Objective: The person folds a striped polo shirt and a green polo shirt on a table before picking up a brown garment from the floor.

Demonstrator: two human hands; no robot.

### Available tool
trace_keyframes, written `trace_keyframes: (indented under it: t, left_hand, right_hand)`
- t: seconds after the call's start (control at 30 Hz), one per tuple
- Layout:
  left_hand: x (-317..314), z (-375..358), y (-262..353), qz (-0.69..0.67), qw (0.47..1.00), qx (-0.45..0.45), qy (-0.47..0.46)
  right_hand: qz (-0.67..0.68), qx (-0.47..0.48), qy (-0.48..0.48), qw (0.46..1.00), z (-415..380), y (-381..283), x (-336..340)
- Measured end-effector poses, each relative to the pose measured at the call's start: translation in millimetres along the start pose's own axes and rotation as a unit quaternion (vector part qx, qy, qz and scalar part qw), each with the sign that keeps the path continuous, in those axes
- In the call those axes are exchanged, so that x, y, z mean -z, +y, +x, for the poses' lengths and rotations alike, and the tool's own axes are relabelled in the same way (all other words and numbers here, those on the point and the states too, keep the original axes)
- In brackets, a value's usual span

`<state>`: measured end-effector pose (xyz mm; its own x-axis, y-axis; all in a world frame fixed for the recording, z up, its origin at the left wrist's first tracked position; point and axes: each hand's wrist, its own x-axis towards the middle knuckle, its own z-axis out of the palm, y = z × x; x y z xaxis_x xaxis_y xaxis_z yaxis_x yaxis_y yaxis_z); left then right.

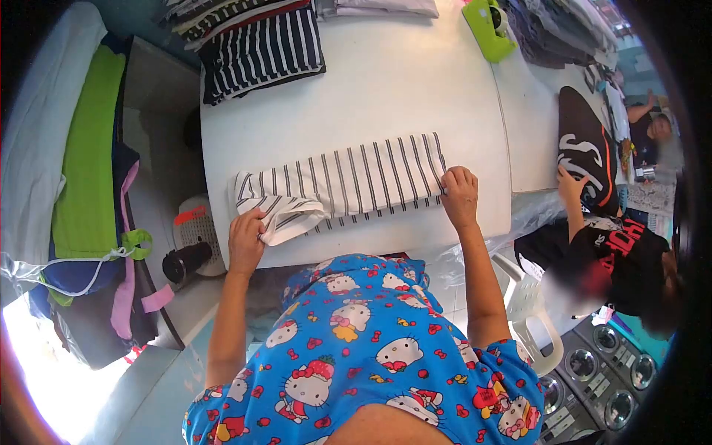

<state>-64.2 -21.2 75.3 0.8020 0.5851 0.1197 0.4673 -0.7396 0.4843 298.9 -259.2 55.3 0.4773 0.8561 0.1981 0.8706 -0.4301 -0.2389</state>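
White table (371,96) fills ctr of frame, w/ folded white striped garment (371,178) lying across its lower half. Dark striped clothes stack (263,52) sits upper L, pale folded cloth (382,7) top ctr. Green tape dispenser (486,33) is upper R, nr the seam w/ adj. white surface (528,126).

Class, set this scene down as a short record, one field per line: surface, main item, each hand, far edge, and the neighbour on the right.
Surface: smooth white table
Main item: long folded white fabric garment with dark stripes
Left hand: at the garment's bunched left end
Right hand: at its right end
Far edge: dark-and-white striped folded garments, lime-green tape dispenser
Neighbour: another person's hand touching black cloth with white lettering
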Motion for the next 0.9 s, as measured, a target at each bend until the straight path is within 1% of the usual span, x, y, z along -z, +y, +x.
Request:
trace_keyframes:
  t: [0.1, 0.17, 0.23, 0.3, 0.33, 0.4, 0.5, 0.53, 0.57, 0.6, 0.7, 0.8, 0.9]
  left_hand:
    - [-14, -15, 6, 0.008, 0.999, -0.006, -0.036]
    - [-24, -29, 9, -0.036, 0.998, -0.006, -0.060]
    - [-24, -40, 13, -0.093, 0.992, 0.008, -0.083]
    - [-15, -43, 17, -0.152, 0.984, 0.038, -0.088]
    - [-10, -37, 17, -0.120, 0.991, 0.054, -0.032]
    - [-1, -14, 13, -0.058, 0.992, 0.082, 0.076]
    - [0, 26, -15, 0.012, 0.974, 0.179, 0.136]
    - [1, 41, -20, 0.044, 0.969, 0.198, 0.139]
    - [0, 55, -24, 0.075, 0.963, 0.217, 0.140]
    - [-1, 67, -27, 0.105, 0.956, 0.236, 0.139]
    - [-6, 96, -37, 0.157, 0.946, 0.281, 0.023]
    - [-8, 102, -43, 0.163, 0.942, 0.278, -0.093]
    - [-10, 89, -69, 0.059, 0.973, 0.166, -0.148]
  right_hand:
    - [-0.017, 0.007, -0.016, 1.000, -17, 10, -15]
    - [-0.038, 0.017, -0.008, 0.999, -22, 17, -21]
    - [-0.005, -0.045, 0.013, 0.999, -24, 19, -18]
    - [0.024, -0.085, 0.033, 0.996, -15, 15, -15]
    - [0.033, -0.099, 0.041, 0.994, -9, 9, -14]
    - [0.052, -0.095, 0.058, 0.992, 4, -4, -21]
    - [0.050, -0.095, 0.053, 0.993, 24, -28, -33]
    - [0.042, -0.097, 0.046, 0.993, 27, -34, -38]
    - [0.050, -0.109, 0.015, 0.993, 28, -36, -44]
    - [0.026, -0.107, 0.009, 0.994, 30, -37, -49]
    - [-0.036, -0.101, -0.014, 0.994, 35, -35, -64]
    - [-0.071, -0.102, -0.043, 0.991, 36, -29, -78]
    - [-0.089, -0.103, -0.063, 0.989, 36, -26, -82]
